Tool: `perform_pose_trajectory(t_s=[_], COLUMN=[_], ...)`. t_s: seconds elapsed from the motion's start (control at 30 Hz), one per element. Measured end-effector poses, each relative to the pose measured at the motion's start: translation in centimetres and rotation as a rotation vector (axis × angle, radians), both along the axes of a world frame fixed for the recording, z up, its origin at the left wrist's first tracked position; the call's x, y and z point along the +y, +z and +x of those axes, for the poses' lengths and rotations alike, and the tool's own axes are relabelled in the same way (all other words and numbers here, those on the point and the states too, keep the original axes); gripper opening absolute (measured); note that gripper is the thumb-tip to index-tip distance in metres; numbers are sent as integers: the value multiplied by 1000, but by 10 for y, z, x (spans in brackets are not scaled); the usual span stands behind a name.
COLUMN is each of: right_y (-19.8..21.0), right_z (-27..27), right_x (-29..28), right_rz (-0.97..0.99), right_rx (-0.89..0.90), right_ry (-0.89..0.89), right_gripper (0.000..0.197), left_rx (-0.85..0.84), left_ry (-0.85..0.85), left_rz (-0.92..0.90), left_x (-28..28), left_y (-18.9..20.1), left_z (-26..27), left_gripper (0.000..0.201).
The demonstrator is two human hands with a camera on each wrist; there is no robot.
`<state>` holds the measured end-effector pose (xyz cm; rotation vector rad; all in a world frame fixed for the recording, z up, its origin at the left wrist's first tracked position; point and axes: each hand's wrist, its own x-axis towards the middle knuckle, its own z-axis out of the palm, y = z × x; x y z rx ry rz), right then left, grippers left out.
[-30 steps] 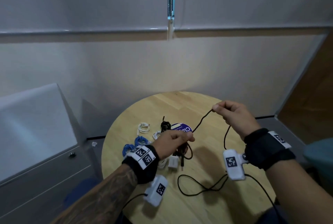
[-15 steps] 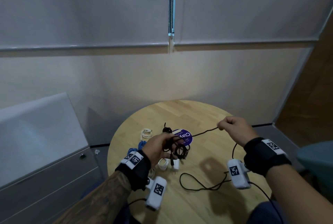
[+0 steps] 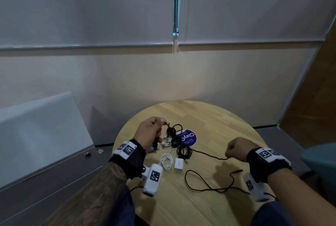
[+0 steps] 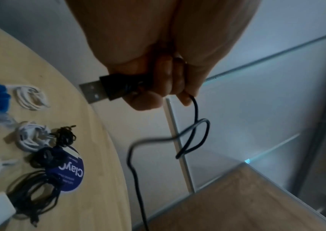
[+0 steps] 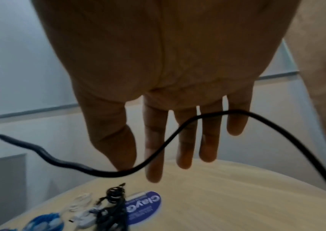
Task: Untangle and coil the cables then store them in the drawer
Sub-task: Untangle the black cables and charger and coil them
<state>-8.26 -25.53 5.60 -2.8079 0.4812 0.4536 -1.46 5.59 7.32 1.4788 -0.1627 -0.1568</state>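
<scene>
Left hand (image 3: pixel 151 133) grips the plug (image 4: pixel 106 89) of the black cable (image 4: pixel 195 112), which drops from its fingers in a loose loop. Right hand (image 5: pixel 158 62) has straight fingers with the cable lying across them. The slack lies under that hand on the table (image 3: pixel 218 116), so coiling probably gathers it leftward toward the plug

round purple sticker (image 3: pixel 187 137) on the table (image 3: pixel 227 126): we read "clay"; the smaller lines under it we cannot make out.
</scene>
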Motion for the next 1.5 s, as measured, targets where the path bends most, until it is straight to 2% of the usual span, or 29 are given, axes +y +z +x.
perform_pose_trajectory(t_s=[0.07, 0.1, 0.2, 0.27, 0.33, 0.43, 0.53, 0.63, 0.77, 0.83, 0.93, 1.07, 1.13, 1.2, 1.27, 1.4, 1.5], right_y=[6, 13, 35, 36, 29, 23, 25, 34, 60, 74, 90, 98, 92, 83, 70, 38, 23], right_z=[1, 1, -10, -13, -15, -12, -10, -10, -12, -8, 1, 10, 14, 16, 14, -1, -12], right_x=[18, 30, 81, 103, 112, 115, 116, 108, 88, 72, 43, 30, 30, 28, 30, 56, 76], right_rz=[41, 164, 828, 1093, 1248, 1357, 1313, 1240, 933, 926, 935, 810, 721, 645, 608, 434, 373], right_rx=[-75, -147, -276, -322, -353, -379, -393, -355, -549, -620, -791, -922, -953, -929, -834, -540, -365], right_ry=[112, 153, 150, 188, 209, 97, 5, -55, 70, 75, -30, -76, -116, -158, -137, 65, 174], right_gripper=[17, 20, 36, 49, 57, 57, 41, 31, 12, 14, 20, 22, 23, 24, 23, 20, 22], left_rx=[-17, -20, 43, 106, 129, 121, 94, 69, 57, 28, -30, 65, 179, 255, 263, 249, 248], left_ry=[-79, -110, -170, -184, -163, -176, -241, -213, -145, -135, -178, -403, -539, -660, -711, -681, -569], left_rz=[18, 11, -79, -177, -217, -182, -143, -156, -58, 6, 144, 222, 103, -149, -371, -578, -656], left_x=[-13, -19, -34, -41, -44, -42, -38, -30, -16, -8, 5, 3, 0, -1, 0, -7, -18], left_y=[5, 7, 10, 11, 12, 12, 14, 15, 18, 21, 21, 23, 29, 39, 52, 74, 74], left_z=[-7, -9, -13, -15, -17, -20, -22, -16, -5, -2, -2, -11, -18, -24, -28, -28, -19], left_gripper=[20, 21, 20, 16, 15, 13, 11, 11, 15, 18, 21, 29, 27, 20, 18, 21, 21])
